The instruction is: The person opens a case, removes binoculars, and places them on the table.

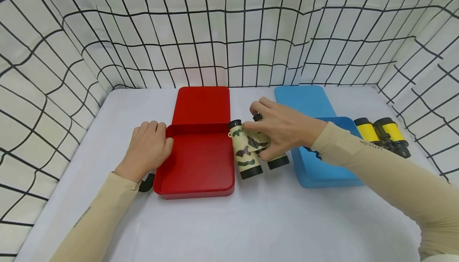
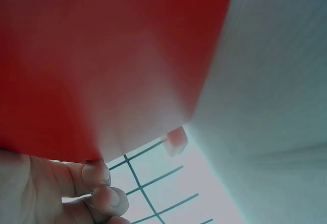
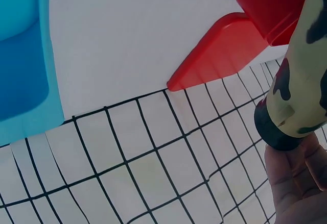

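Observation:
Camouflage-patterned binoculars [image 1: 245, 154] with black ends are gripped by my right hand [image 1: 281, 126], between the red box and the blue box. In the right wrist view one barrel of the binoculars [image 3: 288, 99] shows close up, with curled fingers [image 3: 283, 183] at its black end. My left hand [image 1: 147, 146] holds the left wall of the open red box [image 1: 197, 164], its thumb at the rim. From the left wrist, the outside of the red box [image 2: 117, 66] fills much of the view, with bent fingertips [image 2: 110, 201] beside it. The inside of the red box is bare.
Behind the red box its red lid [image 1: 202, 104] lies folded back. A blue box [image 1: 322, 178] with a blue lid [image 1: 305, 98] is partly hidden under my right forearm. Yellow-and-black binoculars [image 1: 392, 132] lie at the far right. Black wire mesh [image 1: 226, 43] surrounds the white table [image 1: 215, 230].

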`<state>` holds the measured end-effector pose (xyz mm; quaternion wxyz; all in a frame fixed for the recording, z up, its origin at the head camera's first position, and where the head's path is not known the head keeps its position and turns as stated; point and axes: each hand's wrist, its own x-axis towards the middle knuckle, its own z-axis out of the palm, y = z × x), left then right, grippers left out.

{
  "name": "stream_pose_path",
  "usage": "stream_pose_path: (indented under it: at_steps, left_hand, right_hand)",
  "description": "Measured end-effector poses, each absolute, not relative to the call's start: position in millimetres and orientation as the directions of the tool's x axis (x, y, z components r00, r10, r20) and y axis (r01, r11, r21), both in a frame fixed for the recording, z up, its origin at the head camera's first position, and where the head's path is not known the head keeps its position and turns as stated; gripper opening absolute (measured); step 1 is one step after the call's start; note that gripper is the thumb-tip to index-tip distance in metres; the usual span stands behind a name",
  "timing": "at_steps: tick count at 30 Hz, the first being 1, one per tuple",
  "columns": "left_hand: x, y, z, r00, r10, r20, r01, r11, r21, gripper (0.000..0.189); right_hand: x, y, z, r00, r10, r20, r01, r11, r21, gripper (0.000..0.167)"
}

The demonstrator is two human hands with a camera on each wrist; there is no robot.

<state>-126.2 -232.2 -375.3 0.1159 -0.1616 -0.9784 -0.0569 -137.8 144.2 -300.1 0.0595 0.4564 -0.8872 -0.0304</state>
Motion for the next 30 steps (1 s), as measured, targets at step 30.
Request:
stream_pose_path:
  at_steps: [30]
  left_hand:
    - [-125.1, -230.1, -375.1, -0.928, 0.285, 0.24, 0.31, 0.948, 0.073, 0.016]
  right_hand:
    - [-143.6, 155.4, -326.6, -0.579, -0.811, 0.08, -0.796, 0.584, 0.16, 0.05]
